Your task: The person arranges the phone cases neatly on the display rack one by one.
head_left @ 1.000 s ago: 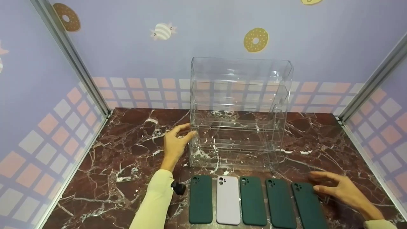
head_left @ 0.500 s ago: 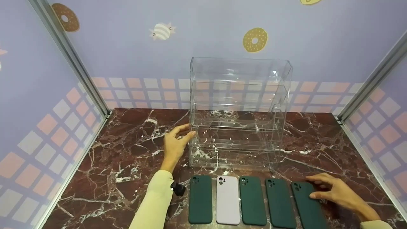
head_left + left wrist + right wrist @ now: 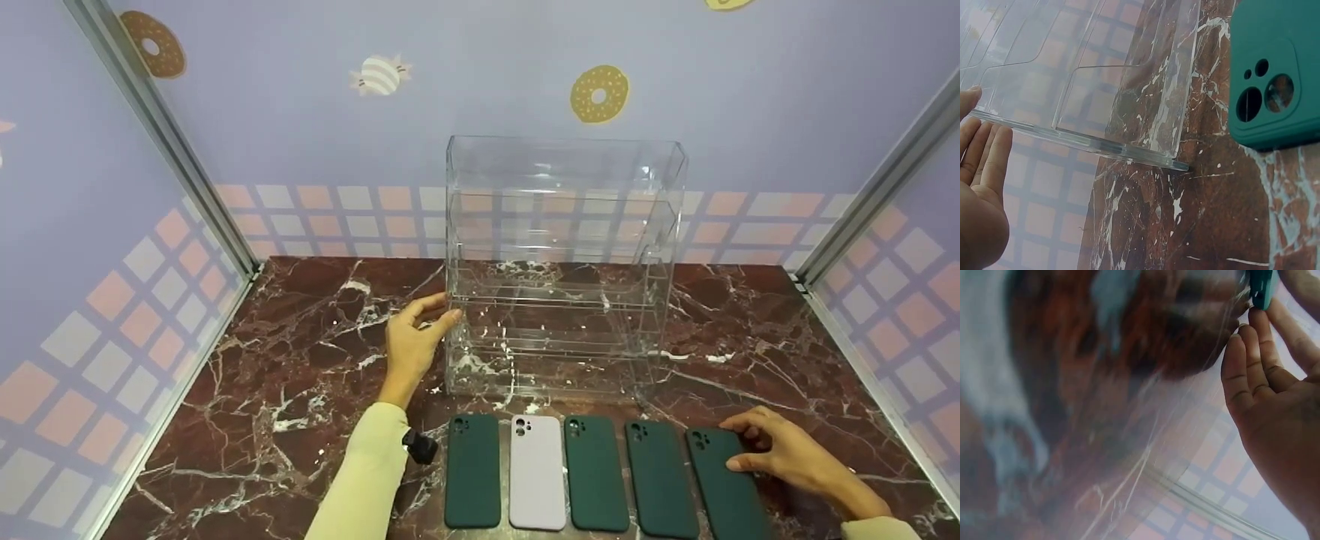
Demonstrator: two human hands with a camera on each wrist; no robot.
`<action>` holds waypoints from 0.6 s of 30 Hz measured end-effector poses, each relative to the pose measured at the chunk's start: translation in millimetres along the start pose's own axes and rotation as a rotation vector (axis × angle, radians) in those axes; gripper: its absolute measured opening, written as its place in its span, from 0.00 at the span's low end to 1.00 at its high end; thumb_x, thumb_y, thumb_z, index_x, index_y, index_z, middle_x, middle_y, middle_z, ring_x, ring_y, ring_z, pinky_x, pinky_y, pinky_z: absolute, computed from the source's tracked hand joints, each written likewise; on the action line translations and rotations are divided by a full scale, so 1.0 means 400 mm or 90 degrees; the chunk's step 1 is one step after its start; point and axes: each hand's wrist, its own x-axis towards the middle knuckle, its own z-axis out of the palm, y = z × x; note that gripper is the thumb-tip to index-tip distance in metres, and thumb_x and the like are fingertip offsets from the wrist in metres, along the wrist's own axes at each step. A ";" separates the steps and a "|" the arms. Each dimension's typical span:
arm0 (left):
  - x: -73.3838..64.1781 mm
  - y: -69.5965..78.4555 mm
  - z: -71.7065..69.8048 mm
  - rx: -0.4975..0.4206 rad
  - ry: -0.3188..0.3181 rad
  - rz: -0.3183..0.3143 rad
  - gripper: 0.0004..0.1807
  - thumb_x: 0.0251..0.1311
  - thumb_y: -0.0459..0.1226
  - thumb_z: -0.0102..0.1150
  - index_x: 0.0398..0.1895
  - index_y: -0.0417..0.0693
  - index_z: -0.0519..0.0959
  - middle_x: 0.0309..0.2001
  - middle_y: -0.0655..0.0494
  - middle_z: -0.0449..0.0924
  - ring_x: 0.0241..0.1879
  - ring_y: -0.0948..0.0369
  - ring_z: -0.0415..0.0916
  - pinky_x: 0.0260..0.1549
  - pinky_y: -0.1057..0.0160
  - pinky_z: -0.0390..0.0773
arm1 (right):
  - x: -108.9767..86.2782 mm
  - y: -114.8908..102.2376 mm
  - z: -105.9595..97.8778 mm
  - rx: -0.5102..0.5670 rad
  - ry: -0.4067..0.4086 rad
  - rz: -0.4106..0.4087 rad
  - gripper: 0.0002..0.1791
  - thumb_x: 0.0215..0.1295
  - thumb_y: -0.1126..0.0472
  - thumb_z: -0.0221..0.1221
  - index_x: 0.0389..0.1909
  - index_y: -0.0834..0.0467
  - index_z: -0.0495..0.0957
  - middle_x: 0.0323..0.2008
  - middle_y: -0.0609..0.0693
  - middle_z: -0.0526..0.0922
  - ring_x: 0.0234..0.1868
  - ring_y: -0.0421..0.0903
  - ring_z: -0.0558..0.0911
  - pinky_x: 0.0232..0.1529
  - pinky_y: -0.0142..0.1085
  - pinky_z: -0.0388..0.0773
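A clear plastic tiered rack (image 3: 562, 169) stands upright near the back wall. My left hand (image 3: 412, 337) holds its left side edge, thumb in front and fingers behind; the left wrist view shows the thumb and fingers on either side of that edge. Along the front lies a row of phone cases, backs up: a green case (image 3: 472, 472), a pale lilac one (image 3: 538, 476), then more green ones. At the row's right end, my right hand (image 3: 787, 454) pinches the upper right side of a dark green phone case (image 3: 726, 491), whose near end is cut off by the frame.
Dark red marbled tabletop (image 3: 300, 375) spreads under everything. Purple panels with printed doughnuts and checks enclose the back (image 3: 300, 112) and both sides, joined by metal corner posts (image 3: 172, 150). A black wrist camera (image 3: 420, 446) sits on my left sleeve.
My right hand has moved slightly left onto the rightmost green phone case, with its thumb now on the case's back and its fingers at the edge. The left hand stays on the rack.
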 end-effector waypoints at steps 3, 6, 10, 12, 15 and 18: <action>0.000 0.000 -0.001 0.002 -0.001 0.001 0.19 0.61 0.33 0.79 0.54 0.37 0.88 0.50 0.44 0.89 0.49 0.52 0.86 0.41 0.68 0.83 | 0.000 -0.004 -0.002 0.023 -0.011 -0.003 0.24 0.63 0.66 0.75 0.57 0.66 0.77 0.46 0.54 0.77 0.37 0.42 0.75 0.34 0.33 0.76; 0.000 -0.003 -0.003 0.002 -0.002 0.000 0.20 0.61 0.33 0.78 0.55 0.38 0.87 0.51 0.45 0.88 0.51 0.52 0.86 0.43 0.68 0.83 | 0.002 -0.011 -0.006 0.053 -0.034 0.007 0.24 0.65 0.66 0.73 0.57 0.67 0.74 0.46 0.56 0.78 0.37 0.41 0.77 0.34 0.35 0.79; 0.001 -0.007 -0.003 -0.005 0.000 -0.001 0.20 0.61 0.33 0.78 0.55 0.36 0.87 0.52 0.43 0.88 0.51 0.50 0.85 0.44 0.69 0.82 | 0.003 -0.026 -0.012 0.070 -0.057 0.046 0.25 0.66 0.65 0.73 0.57 0.68 0.74 0.47 0.58 0.78 0.38 0.41 0.79 0.35 0.36 0.81; 0.001 -0.008 -0.002 -0.009 -0.001 -0.001 0.21 0.61 0.33 0.78 0.55 0.34 0.86 0.52 0.40 0.87 0.51 0.50 0.85 0.43 0.69 0.82 | 0.001 -0.034 -0.015 0.062 -0.052 0.071 0.26 0.65 0.63 0.74 0.58 0.68 0.75 0.50 0.60 0.78 0.40 0.40 0.80 0.37 0.36 0.82; 0.002 -0.011 0.000 -0.008 -0.005 -0.002 0.21 0.61 0.33 0.78 0.56 0.33 0.86 0.53 0.37 0.86 0.50 0.50 0.85 0.42 0.69 0.82 | -0.003 -0.050 -0.021 0.042 -0.025 0.097 0.29 0.63 0.62 0.76 0.60 0.69 0.76 0.52 0.60 0.79 0.41 0.39 0.80 0.39 0.34 0.82; 0.001 -0.009 -0.002 -0.002 -0.009 -0.005 0.21 0.62 0.33 0.78 0.56 0.34 0.86 0.54 0.36 0.86 0.50 0.52 0.85 0.41 0.69 0.82 | -0.004 -0.068 -0.034 0.021 0.008 0.106 0.30 0.65 0.61 0.75 0.63 0.69 0.76 0.52 0.59 0.81 0.42 0.38 0.80 0.40 0.34 0.82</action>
